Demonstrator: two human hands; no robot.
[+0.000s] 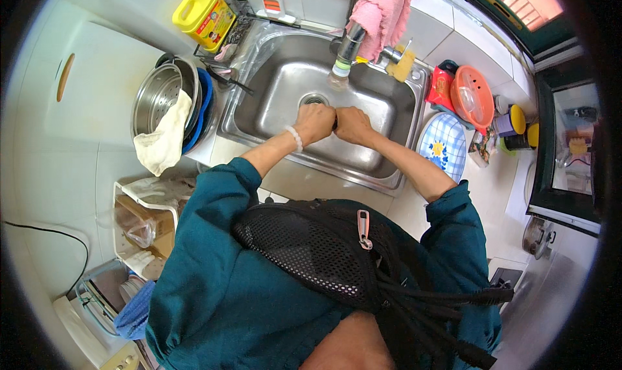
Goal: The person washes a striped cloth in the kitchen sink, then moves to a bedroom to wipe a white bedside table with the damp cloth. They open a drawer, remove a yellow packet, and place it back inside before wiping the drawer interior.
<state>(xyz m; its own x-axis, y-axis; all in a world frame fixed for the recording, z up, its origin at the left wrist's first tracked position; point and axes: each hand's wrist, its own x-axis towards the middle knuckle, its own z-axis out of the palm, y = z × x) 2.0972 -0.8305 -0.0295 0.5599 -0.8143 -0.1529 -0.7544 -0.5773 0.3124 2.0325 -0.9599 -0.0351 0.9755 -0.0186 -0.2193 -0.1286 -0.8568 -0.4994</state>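
Both of my fists meet side by side over the stainless steel sink [272, 105]. My left hand [315, 121], with a pale bead bracelet [294, 139] at its wrist, has its fingers curled tight. My right hand [354, 125] is closed too, its knuckles almost touching the left. A sliver of a small dark item [335, 123] shows between the two fists; most of it is hidden, so its kind cannot be told. Just beyond my left hand is the sink drain [313, 99]. The faucet [351, 44] reaches over the basin, its nozzle pointing down beyond my hands.
A pink cloth [381, 18] hangs over the faucet. Left of the sink stand stacked steel pots [146, 100] with a cream cloth [165, 134], and a yellow detergent bottle [204, 18]. At right are a checked oval tray [442, 144], an orange colander [474, 95] and a window frame [539, 171].
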